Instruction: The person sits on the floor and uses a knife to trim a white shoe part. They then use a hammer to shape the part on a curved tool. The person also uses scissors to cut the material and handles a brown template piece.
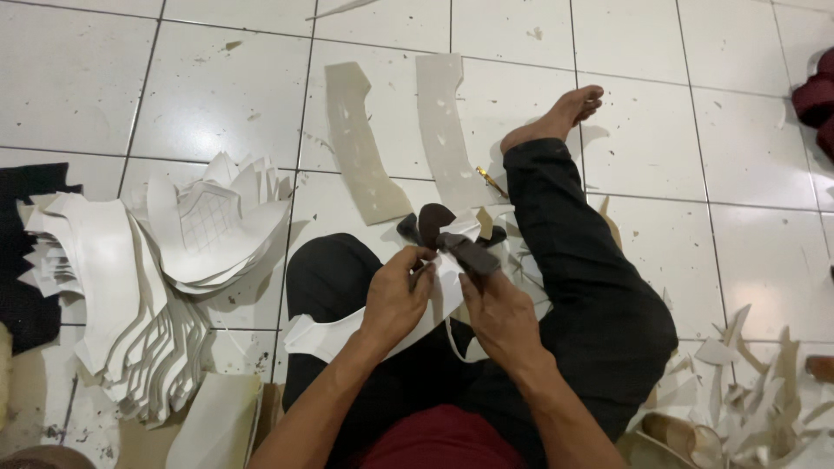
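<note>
I sit on a tiled floor in black trousers, one leg stretched out. My left hand (395,295) grips a curved white cut sheet (326,334) that trails down over my left knee. My right hand (497,308) pinches a dark brown piece of material (452,239) against the white sheet, just above both hands. A thin white strip (453,343) hangs below between my hands. Both hands are close together over my lap.
A fanned pile of white cut pieces (165,269) lies at the left. Two long beige strips (365,143) lie on the tiles ahead. White offcuts (756,382) heap at the lower right. Black fabric (26,252) sits at the left edge, dark red cloth (817,100) at the upper right.
</note>
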